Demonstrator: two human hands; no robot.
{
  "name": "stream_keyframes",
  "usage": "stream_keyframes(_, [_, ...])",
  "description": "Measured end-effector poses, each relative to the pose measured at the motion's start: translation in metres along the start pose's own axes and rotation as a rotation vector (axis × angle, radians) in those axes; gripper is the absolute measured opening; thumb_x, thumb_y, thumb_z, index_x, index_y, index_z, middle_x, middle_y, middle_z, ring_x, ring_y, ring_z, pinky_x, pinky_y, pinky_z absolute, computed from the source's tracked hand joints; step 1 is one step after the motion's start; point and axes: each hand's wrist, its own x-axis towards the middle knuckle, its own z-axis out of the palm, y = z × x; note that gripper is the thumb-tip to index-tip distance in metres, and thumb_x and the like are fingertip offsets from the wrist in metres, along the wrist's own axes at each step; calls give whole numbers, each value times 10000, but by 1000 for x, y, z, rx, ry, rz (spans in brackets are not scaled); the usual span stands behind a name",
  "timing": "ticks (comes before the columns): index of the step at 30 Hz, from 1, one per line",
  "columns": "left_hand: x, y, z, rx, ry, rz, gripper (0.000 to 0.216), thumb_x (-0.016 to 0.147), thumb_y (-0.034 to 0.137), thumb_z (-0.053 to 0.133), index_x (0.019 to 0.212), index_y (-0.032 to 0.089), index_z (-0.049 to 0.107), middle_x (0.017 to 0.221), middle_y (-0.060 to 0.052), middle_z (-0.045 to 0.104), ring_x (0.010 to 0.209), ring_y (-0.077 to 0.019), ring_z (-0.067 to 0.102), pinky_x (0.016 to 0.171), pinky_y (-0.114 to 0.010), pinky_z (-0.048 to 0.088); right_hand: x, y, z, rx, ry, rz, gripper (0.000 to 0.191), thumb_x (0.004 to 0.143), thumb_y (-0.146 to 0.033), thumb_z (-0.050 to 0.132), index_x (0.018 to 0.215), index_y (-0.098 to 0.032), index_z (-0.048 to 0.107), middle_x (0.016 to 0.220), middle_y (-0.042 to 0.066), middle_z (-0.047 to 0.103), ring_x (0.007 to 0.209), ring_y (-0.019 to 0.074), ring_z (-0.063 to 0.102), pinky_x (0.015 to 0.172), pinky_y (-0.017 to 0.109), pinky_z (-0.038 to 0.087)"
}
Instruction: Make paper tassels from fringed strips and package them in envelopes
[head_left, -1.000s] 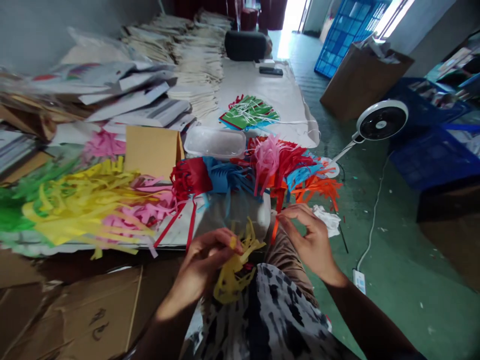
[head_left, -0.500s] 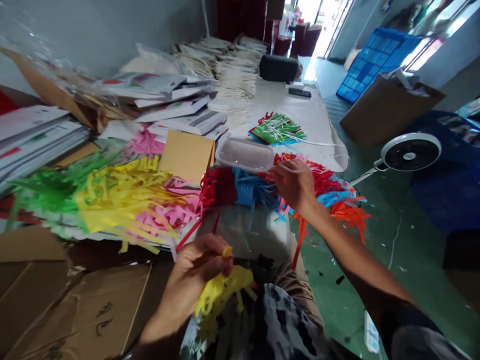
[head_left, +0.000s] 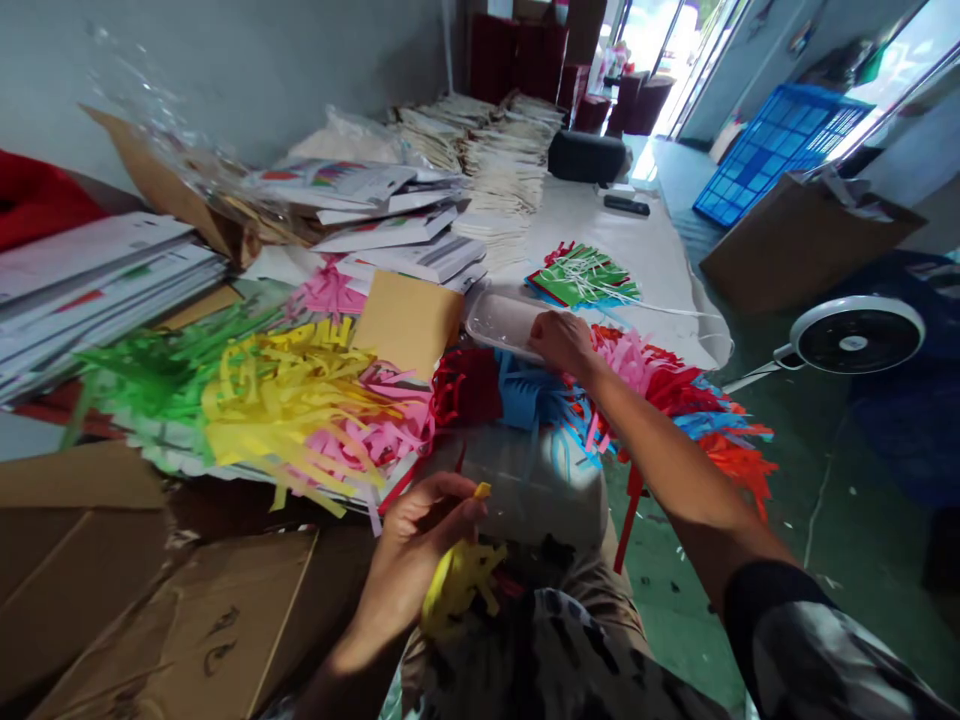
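Gathering strips: your left hand [head_left: 420,535] pinches a yellow paper bundle [head_left: 457,585] at 6 o'clock; your right hand [head_left: 562,342], fingers curled, rests on the clear plastic box [head_left: 501,322] at 12. Next likely calls for a precise single-piece pick.

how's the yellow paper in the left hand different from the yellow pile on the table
The yellow paper bundle is small and bunched, pinched in the left hand over the lap. The yellow strip pile is far larger, lies loose and fanned out on the table, untouched. Both are bright yellow cut paper.
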Motion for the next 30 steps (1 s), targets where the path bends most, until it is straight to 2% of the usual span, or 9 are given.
stream_keyframes(5, [-4,1,4,25,-54,57,320,780,439,899,865,179,733,666,23,647,609,-80,563,587,-161,427,-7,2,0,43,23,22,333,870,-166,640,1161,-226,793,1149,109,808,1102,287,732,937,363,503])
stream_keyframes(10, [-16,1,4,4,-26,80,271,821,420,872,874,196,729,656,43,614,593,-59,526,574,-148,399,-26,-6,-15,140,156,13,252,985,-306,598,1057,-172,799,1123,153,800,1097,304,727,965,400,489])
stream_keyframes(12, [-22,1,5,-11,10,111,246,834,405,862,872,203,727,663,52,604,569,-49,498,559,-151,390,-47,-13,-24,204,198,-24,282,1022,-367,570,1069,-181,777,1064,112,808,1014,256,744,908,354,513])
stream_keyframes(14, [-26,2,8,-10,55,153,225,845,387,853,865,202,726,672,54,600,562,-45,487,555,-156,390,-80,-21,-31,376,210,-110,296,1046,-409,547,1056,-198,754,924,46,805,869,190,750,815,295,536])
stream_keyframes(16, [-30,3,11,-6,91,198,215,845,373,852,860,198,727,677,51,601,573,-51,495,553,-159,389,-122,-30,-35,795,187,-256,271,1013,-430,614,991,-195,748,804,18,778,762,171,737,737,280,550])
stream_keyframes(18, [-33,4,16,14,101,241,208,842,364,851,860,194,731,687,43,614,600,-62,516,562,-164,394,-165,-35,-37,1065,117,-302,218,960,-419,701,983,-213,770,866,22,798,797,179,750,741,296,576])
stream_keyframes(20, [-36,3,20,63,92,277,199,856,362,834,856,188,736,709,27,639,628,-76,538,577,-175,405,-202,-38,-38,1179,84,-270,169,924,-387,762,991,-235,794,937,30,816,849,186,766,775,311,597])
stream_keyframes(24, [-43,0,31,198,71,333,188,897,361,781,851,182,747,781,-11,698,694,-117,599,635,-220,458,-247,-34,-37,1217,130,-171,118,892,-342,818,1000,-293,811,934,14,824,857,196,779,781,337,618])
stream_keyframes(30, [-50,-2,49,312,55,488,146,909,319,754,848,187,762,801,-27,720,742,-147,647,676,-251,495,-270,-28,-44,1067,191,-249,107,920,-334,795,1026,-347,802,990,-18,829,890,199,779,840,374,608])
